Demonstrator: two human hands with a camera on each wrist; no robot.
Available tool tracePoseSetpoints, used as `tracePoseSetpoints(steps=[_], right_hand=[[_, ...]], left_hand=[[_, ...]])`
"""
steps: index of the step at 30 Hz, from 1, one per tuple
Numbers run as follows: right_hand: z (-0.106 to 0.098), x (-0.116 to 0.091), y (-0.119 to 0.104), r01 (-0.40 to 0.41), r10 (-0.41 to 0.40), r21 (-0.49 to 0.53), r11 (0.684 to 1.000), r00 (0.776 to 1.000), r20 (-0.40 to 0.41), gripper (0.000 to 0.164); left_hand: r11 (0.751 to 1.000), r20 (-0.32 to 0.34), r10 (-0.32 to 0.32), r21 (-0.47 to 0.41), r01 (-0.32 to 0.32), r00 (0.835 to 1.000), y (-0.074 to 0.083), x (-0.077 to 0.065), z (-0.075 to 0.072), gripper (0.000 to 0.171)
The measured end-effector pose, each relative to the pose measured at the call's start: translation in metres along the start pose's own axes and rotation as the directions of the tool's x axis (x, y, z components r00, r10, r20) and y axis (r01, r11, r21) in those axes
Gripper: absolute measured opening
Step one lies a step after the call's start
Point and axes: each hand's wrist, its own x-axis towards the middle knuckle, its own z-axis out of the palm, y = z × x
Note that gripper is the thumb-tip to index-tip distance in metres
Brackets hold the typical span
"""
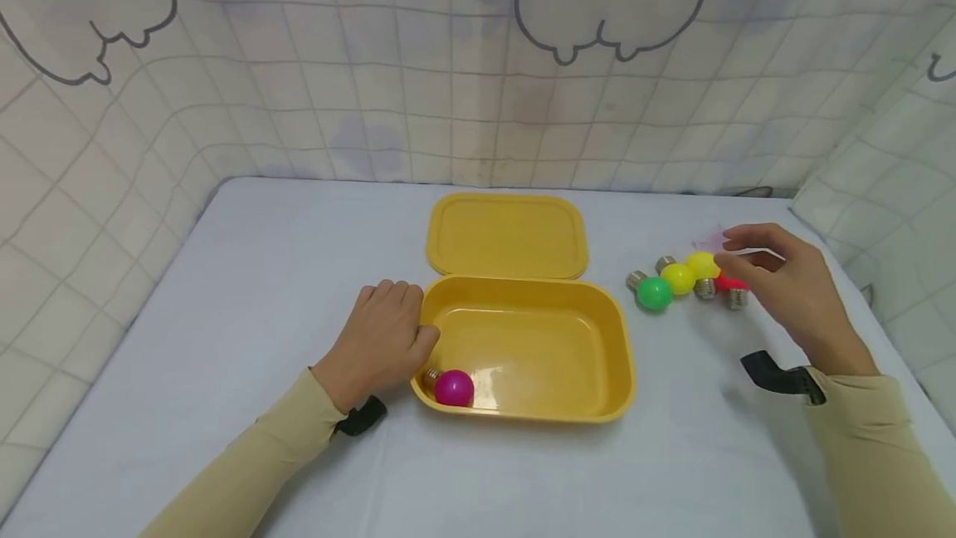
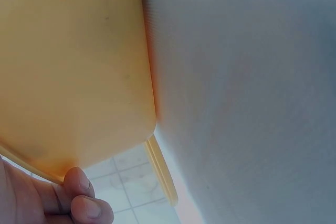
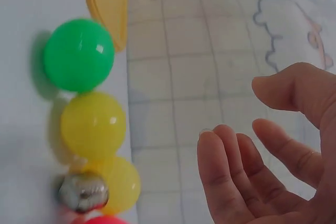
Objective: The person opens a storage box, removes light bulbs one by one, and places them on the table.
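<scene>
My left hand (image 1: 381,343) grips the left rim of a yellow plastic container (image 1: 553,355). In the left wrist view its curled fingertips (image 2: 86,208) show at the rim. A magenta toy light bulb (image 1: 454,388) lies in the container's near left corner. My right hand (image 1: 795,289), fingers bent loosely and apart from the thumb, hovers over the bulbs on the right and holds nothing. Below it are a green bulb (image 1: 654,294), two yellow bulbs (image 1: 678,279) and a red bulb (image 1: 728,282), partly hidden by the hand. A pale purple, see-through item (image 1: 708,241) lies behind them.
The yellow lid (image 1: 508,237) lies flat behind the container, against its far rim. A white cloth (image 1: 299,231) covers the table. Grid-patterned curtains (image 1: 418,106) hang behind and at both sides.
</scene>
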Motion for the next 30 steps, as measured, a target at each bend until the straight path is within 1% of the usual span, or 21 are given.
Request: tracePoseSetpoints(steps=[5, 8, 12, 15, 18, 20, 25, 26, 30], right_hand=[[0.008, -0.003, -0.02, 0.085, -0.085, -0.05, 0.995, 0.996, 0.006, 0.056], [0.012, -0.005, -0.03, 0.132, -0.131, -0.061, 0.989, 0.991, 0.02, 0.053], [0.018, -0.008, -0.044, 0.208, -0.206, -0.07, 0.976, 0.978, 0.043, 0.046], [0.022, -0.01, -0.055, 0.247, -0.243, -0.077, 0.966, 0.968, 0.064, 0.043], [0.026, -0.013, -0.064, 0.291, -0.286, -0.063, 0.955, 0.955, 0.083, 0.04], [0.03, -0.015, -0.07, 0.334, -0.33, -0.039, 0.942, 0.94, 0.089, 0.035], [0.04, -0.018, -0.084, 0.45, -0.451, 0.038, 0.892, 0.886, 0.109, 0.03], [0.042, -0.019, -0.087, 0.468, -0.471, 0.047, 0.882, 0.875, 0.113, 0.029], [0.048, -0.022, -0.096, 0.514, -0.517, 0.057, 0.856, 0.845, 0.139, 0.028]], left_hand=[[1.0, -0.008, 0.009, 0.001, -0.009, 1.0, 0.001, 0.002, -0.001, 0.017], [1.0, -0.007, 0.01, 0.012, -0.01, 1.0, 0.001, 0.002, -0.001, 0.018], [1.0, -0.007, 0.011, 0.019, -0.011, 1.0, 0.0, 0.0, -0.001, 0.018], [1.0, -0.004, 0.009, 0.016, -0.009, 1.0, 0.0, 0.0, -0.002, 0.019], [1.0, -0.002, 0.006, 0.015, -0.006, 1.0, 0.0, 0.0, -0.002, 0.019], [1.0, -0.002, 0.004, 0.013, -0.004, 1.0, 0.0, 0.0, -0.002, 0.019], [1.0, -0.01, 0.003, 0.012, -0.003, 1.0, 0.0, -0.001, -0.001, 0.019], [1.0, -0.012, 0.003, 0.011, -0.003, 1.0, 0.0, -0.001, -0.001, 0.019], [1.0, -0.011, 0.005, 0.009, -0.005, 1.0, 0.001, -0.001, -0.002, 0.019]])
